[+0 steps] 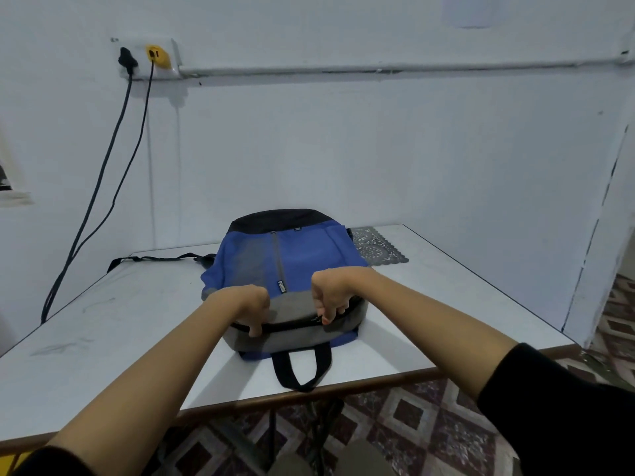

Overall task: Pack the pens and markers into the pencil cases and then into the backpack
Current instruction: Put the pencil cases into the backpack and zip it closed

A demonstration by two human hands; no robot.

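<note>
Backpack (295, 252) lay flat mid-frame on the worktop (113, 314), left hand (245, 305) clamped on its grey top to steady it, right hand (331, 298) pinching at the zip (288, 325), probably to run it.

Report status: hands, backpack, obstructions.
Left hand and right hand both grip the backpack at its zipper. Backpack lies flat on the table. No pens or cases in view. Nothing in the way.

Blue backpack (302, 255) mid-table, open table (103, 324) either side, strap (154, 258) trailing left, doily (378, 250) behind, wall (343, 149) beyond.
</note>
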